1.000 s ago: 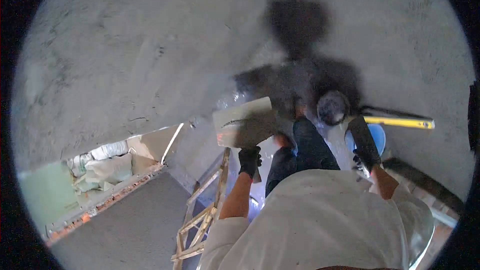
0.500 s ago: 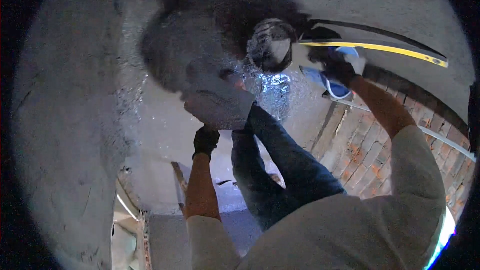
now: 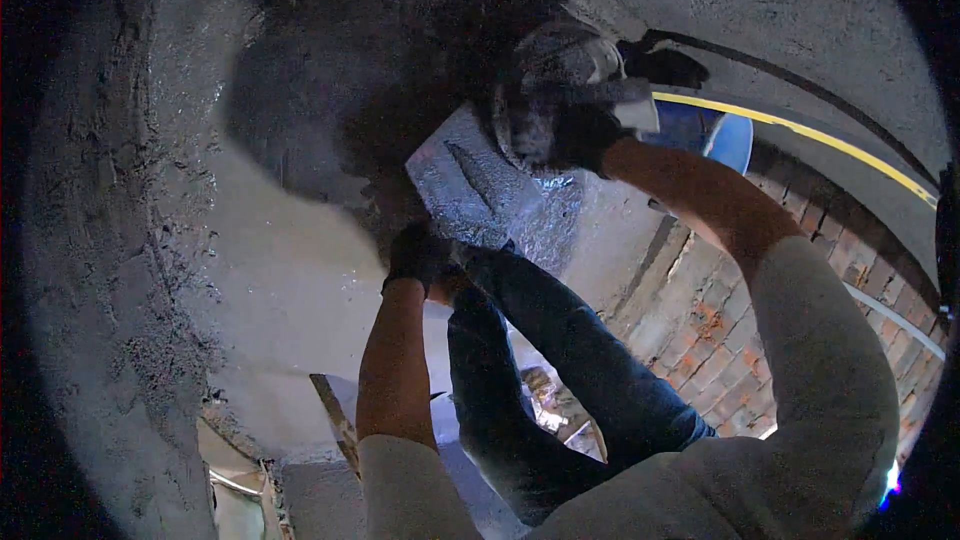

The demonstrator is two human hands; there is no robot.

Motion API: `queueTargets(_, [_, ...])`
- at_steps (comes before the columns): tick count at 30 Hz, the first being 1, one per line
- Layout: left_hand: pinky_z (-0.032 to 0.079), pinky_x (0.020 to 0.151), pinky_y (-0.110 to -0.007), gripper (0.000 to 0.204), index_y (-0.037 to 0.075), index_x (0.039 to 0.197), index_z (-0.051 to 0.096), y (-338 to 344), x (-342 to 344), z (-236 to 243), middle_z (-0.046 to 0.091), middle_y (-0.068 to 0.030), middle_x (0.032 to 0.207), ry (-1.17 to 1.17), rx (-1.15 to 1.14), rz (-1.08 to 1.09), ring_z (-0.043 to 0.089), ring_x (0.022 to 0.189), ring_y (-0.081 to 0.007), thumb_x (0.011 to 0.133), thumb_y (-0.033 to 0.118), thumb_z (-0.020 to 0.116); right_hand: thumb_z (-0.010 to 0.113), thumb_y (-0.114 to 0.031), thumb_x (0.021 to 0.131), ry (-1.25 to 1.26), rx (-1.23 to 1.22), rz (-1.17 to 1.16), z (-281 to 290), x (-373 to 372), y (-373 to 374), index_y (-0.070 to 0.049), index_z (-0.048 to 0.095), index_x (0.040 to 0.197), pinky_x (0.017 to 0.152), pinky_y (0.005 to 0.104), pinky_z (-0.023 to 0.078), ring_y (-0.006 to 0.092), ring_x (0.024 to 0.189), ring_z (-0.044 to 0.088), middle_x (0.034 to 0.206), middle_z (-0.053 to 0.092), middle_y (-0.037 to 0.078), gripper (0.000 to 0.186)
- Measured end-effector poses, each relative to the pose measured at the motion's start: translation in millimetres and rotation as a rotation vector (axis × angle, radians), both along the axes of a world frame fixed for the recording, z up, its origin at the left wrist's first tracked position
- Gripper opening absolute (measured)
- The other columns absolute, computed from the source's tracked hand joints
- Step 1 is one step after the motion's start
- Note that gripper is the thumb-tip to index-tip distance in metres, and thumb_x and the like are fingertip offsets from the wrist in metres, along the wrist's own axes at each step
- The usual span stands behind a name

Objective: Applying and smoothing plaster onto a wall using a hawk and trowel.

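A building site: wet grey plaster (image 3: pixel 150 310), bare brickwork (image 3: pixel 715 335), yellow level (image 3: pixel 830 140)

We are holding a board (image 3: pixel 458 195) in our left hand (image 3: pixel 417 253), left of our right hand (image 3: pixel 583 137); right of both, a bucket (image 3: pixel 731 144) is sitting nearer than the level (image 3: pixel 800 127), brickwork (image 3: pixel 728 325) stretching nearer still.

Head camera: worn up on the head, the left of a side-by-side pair.
Facing: down, over the pale shirt (image 3: pixel 690 495) and dark trousers (image 3: pixel 590 352).
Nearness: shirt closest, at the lower edge; left hand (image 3: pixel 416 254) and right hand (image 3: pixel 588 135) farther off.
Fisheye span: grey plaster (image 3: pixel 95 240) leftward, brickwork (image 3: pixel 725 310) rightward; yellow bar (image 3: pixel 800 127) bent near the rim.
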State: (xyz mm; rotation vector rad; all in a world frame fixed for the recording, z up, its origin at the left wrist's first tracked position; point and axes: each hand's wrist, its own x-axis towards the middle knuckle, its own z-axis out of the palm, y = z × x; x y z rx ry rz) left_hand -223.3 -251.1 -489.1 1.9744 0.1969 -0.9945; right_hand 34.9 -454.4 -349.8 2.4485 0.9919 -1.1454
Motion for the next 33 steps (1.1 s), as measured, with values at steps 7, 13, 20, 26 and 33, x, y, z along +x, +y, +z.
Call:
queueTargets(7, [0.046,0.083,-0.046,0.032,0.007,0.098,0.064,-0.1,12.4,1.6,0.061,-0.0205,0.102,0.009,0.039,-0.065,0.057,0.097,-0.037,0.077,0.03,0.056,0.06,-0.028,0.068,0.067,0.115,-0.142,85.4,-19.1,-10.3,-0.002,0.064,0.087,0.07,0.0466,0.049,0.038,0.074,0.06,0.077,0.063,0.021,0.033])
queueTargets(13, [0.043,0.088,-0.042,0.057,0.008,0.112,0.056,15.8,37.6,33.4,0.058,-0.0171,0.111,0.106,-0.062,-0.172,0.054,0.103,-0.0346,0.07,0.043,0.068,0.061,-0.02,0.067,0.287,0.433,-0.754,75.4,14.8,-6.1,-0.001,0.061,0.099,0.078,0.0438,0.048,0.0344,0.087,0.06,0.09,0.062,0.022,0.037])
queueTargets(20, [0.047,0.079,-0.049,0.039,0.008,0.1,0.061,1.0,31.6,7.6,0.062,-0.0183,0.101,-0.114,0.01,-0.011,0.059,0.09,-0.0388,0.075,0.038,0.06,0.059,-0.02,0.069,0.129,-0.231,0.142,-6.4,-6.0,-28.7,-0.002,0.063,0.091,0.075,0.044,0.048,0.0337,0.084,0.06,0.086,0.063,0.02,0.029])
queueTargets(26, [0.045,0.085,-0.044,0.054,0.008,0.108,0.057,9.1,13.4,2.1,0.06,-0.0172,0.106,0.007,0.055,-0.143,0.055,0.099,-0.0365,0.07,0.044,0.065,0.055,-0.031,0.072,0.124,-0.007,0.172,87.8,-23.4,-6.3,-0.004,0.063,0.066,0.062,0.0467,0.047,0.0345,0.07,0.06,0.072,0.06,0.019,0.029])
queueTargets(33, [0.045,0.086,-0.043,0.039,0.01,0.098,0.065,50.1,-3.8,59.4,0.061,-0.0165,0.104,-0.046,0.018,-0.076,0.056,0.098,-0.0357,0.074,0.041,0.059,0.061,-0.029,0.075,-0.037,0.295,-0.09,178.7,-64.3,16.5,0.001,0.059,0.07,0.06,0.0435,0.048,0.0339,0.066,0.059,0.07,0.059,0.017,0.03])
